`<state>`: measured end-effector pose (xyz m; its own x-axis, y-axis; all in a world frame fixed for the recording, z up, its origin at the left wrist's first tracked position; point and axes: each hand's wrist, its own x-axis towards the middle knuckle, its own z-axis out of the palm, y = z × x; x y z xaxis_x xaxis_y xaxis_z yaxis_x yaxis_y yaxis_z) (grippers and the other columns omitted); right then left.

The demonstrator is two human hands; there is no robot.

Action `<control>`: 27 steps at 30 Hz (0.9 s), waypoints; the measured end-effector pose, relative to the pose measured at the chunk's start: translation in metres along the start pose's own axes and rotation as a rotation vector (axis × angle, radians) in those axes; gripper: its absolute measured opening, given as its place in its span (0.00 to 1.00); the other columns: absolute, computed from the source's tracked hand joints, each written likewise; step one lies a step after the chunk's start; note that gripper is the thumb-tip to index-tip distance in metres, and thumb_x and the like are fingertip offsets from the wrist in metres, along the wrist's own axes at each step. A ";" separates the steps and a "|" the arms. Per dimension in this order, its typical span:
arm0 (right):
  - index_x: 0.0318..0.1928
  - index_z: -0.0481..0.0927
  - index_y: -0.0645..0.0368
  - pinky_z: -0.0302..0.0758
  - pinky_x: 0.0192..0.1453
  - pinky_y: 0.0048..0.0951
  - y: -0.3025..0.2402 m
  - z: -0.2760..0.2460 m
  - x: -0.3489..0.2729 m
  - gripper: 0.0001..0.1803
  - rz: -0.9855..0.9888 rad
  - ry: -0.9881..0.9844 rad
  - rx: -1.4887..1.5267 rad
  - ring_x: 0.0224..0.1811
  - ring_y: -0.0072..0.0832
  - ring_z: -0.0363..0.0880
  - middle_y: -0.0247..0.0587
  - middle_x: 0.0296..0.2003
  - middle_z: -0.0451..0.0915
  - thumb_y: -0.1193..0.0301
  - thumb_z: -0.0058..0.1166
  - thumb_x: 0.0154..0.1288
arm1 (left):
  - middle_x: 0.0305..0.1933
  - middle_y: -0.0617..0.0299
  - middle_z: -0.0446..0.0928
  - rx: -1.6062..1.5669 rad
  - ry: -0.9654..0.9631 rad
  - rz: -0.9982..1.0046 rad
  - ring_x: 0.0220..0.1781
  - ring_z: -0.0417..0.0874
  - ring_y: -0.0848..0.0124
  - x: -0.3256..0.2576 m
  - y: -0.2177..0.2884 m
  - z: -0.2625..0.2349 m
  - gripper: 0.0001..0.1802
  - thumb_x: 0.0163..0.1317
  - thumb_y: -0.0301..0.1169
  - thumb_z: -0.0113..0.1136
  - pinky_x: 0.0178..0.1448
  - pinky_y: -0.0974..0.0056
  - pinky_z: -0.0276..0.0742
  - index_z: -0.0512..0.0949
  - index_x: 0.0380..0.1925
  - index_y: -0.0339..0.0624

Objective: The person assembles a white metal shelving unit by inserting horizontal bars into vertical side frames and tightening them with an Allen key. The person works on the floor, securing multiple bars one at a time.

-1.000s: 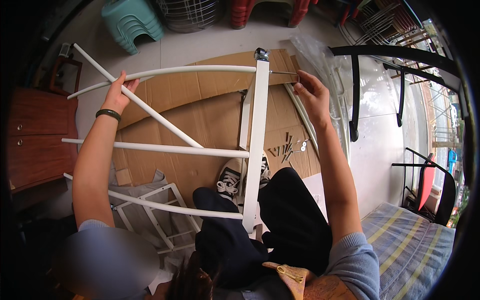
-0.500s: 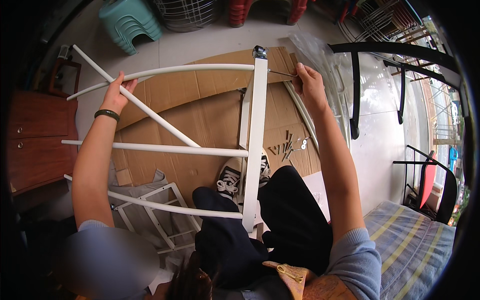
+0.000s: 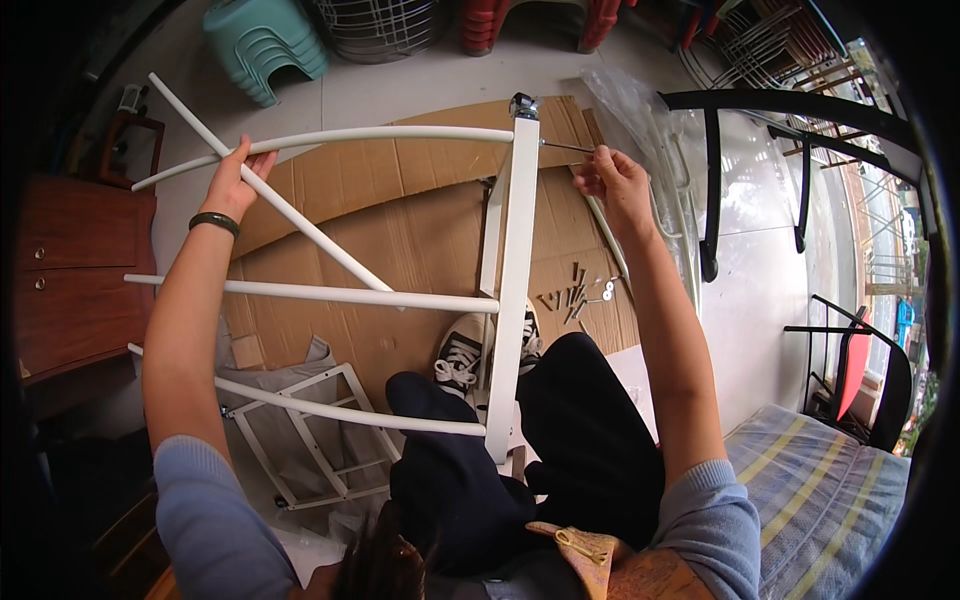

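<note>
My left hand (image 3: 232, 187) is closed where a curved white metal tube (image 3: 400, 132) and a slanting white tube (image 3: 318, 237) cross. The curved tube runs right to a flat white post (image 3: 514, 240) standing between my legs, which has a caster (image 3: 523, 104) at its far end. Beyond the post, my right hand (image 3: 618, 188) pinches a thin metal hex key (image 3: 565, 147). Its other end meets the post's right side, level with the curved tube. Two more white tubes, a middle one (image 3: 400, 298) and a near one (image 3: 340, 411), also join the post.
Flattened cardboard (image 3: 350, 240) lies underfoot, with several loose screws (image 3: 573, 291) right of the post. A smaller white frame (image 3: 325, 440) rests at lower left. Around stand teal stools (image 3: 265, 45), a wooden cabinet (image 3: 80, 270), a black metal frame (image 3: 711, 190) and a striped cushion (image 3: 820, 490).
My right hand has shifted slightly nearer, its fingers turned on the hex key. The slanting tube and post have moved a little. A blurred shape at lower left is gone.
</note>
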<state>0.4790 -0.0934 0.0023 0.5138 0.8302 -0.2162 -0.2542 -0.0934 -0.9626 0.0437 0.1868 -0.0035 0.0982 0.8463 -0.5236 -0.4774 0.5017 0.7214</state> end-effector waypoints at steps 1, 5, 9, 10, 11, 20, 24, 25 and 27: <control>0.33 0.73 0.64 0.66 0.21 0.18 0.001 -0.004 0.002 0.14 0.022 -0.009 -0.056 0.18 0.18 0.70 0.32 0.18 0.72 0.63 0.52 0.61 | 0.42 0.53 0.67 -0.001 0.001 -0.006 0.47 0.73 0.59 0.001 0.000 0.000 0.10 0.59 0.29 0.54 0.55 0.55 0.75 0.67 0.36 0.36; 0.29 0.74 0.62 0.60 0.17 0.18 0.003 -0.006 0.011 0.12 0.007 0.014 -0.176 0.14 0.15 0.64 0.30 0.15 0.69 0.64 0.54 0.60 | 0.42 0.52 0.67 0.000 0.006 -0.002 0.47 0.73 0.59 0.000 -0.001 0.002 0.10 0.59 0.29 0.54 0.55 0.55 0.75 0.67 0.36 0.36; 0.29 0.75 0.63 0.58 0.17 0.17 -0.001 0.005 0.002 0.12 -0.064 0.120 -0.204 0.14 0.14 0.63 0.30 0.16 0.69 0.65 0.54 0.59 | 0.42 0.52 0.67 -0.006 -0.008 -0.002 0.47 0.73 0.59 -0.002 0.000 0.002 0.09 0.59 0.29 0.53 0.54 0.55 0.76 0.67 0.36 0.36; 0.30 0.75 0.63 0.59 0.17 0.17 -0.001 0.004 0.001 0.12 -0.077 0.138 -0.209 0.15 0.15 0.63 0.30 0.16 0.70 0.66 0.55 0.59 | 0.42 0.52 0.67 -0.008 -0.008 -0.004 0.47 0.73 0.59 -0.002 -0.001 0.003 0.09 0.60 0.29 0.53 0.54 0.55 0.76 0.67 0.36 0.36; 0.31 0.75 0.64 0.59 0.18 0.17 -0.002 0.004 -0.002 0.12 -0.091 0.106 -0.188 0.16 0.15 0.64 0.30 0.17 0.70 0.66 0.55 0.59 | 0.42 0.52 0.67 -0.011 -0.006 -0.004 0.47 0.73 0.59 -0.002 0.000 0.002 0.09 0.60 0.29 0.53 0.54 0.55 0.76 0.67 0.36 0.36; 0.47 0.72 0.69 0.73 0.39 0.21 -0.011 0.003 -0.016 0.19 -0.200 -0.104 -0.054 0.31 0.22 0.75 0.38 0.33 0.76 0.70 0.55 0.58 | 0.41 0.53 0.68 -0.018 0.014 -0.006 0.46 0.74 0.59 -0.001 -0.002 0.002 0.09 0.59 0.29 0.53 0.54 0.55 0.76 0.68 0.36 0.36; 0.46 0.72 0.69 0.73 0.37 0.21 -0.006 -0.001 -0.013 0.18 -0.170 -0.124 0.014 0.31 0.23 0.75 0.38 0.32 0.76 0.67 0.52 0.61 | 0.41 0.53 0.68 -0.012 0.021 -0.003 0.46 0.74 0.59 0.000 -0.004 0.001 0.09 0.59 0.29 0.53 0.54 0.55 0.76 0.67 0.36 0.36; 0.44 0.73 0.69 0.73 0.34 0.20 -0.005 -0.001 -0.009 0.18 -0.157 -0.118 0.024 0.29 0.22 0.75 0.38 0.30 0.76 0.65 0.51 0.62 | 0.41 0.53 0.68 -0.012 0.028 -0.003 0.46 0.74 0.59 0.001 -0.004 -0.001 0.09 0.59 0.29 0.53 0.54 0.55 0.76 0.67 0.36 0.36; 0.39 0.74 0.68 0.69 0.25 0.19 -0.006 -0.001 0.007 0.18 -0.021 -0.073 0.012 0.23 0.20 0.72 0.35 0.25 0.75 0.61 0.49 0.63 | 0.42 0.53 0.68 -0.007 0.024 -0.001 0.47 0.73 0.59 0.002 -0.004 -0.001 0.09 0.59 0.29 0.53 0.55 0.54 0.75 0.67 0.36 0.36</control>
<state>0.4848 -0.0876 0.0069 0.4576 0.8700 -0.1834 -0.2538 -0.0699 -0.9647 0.0452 0.1859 -0.0078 0.0776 0.8410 -0.5355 -0.4835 0.5015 0.7175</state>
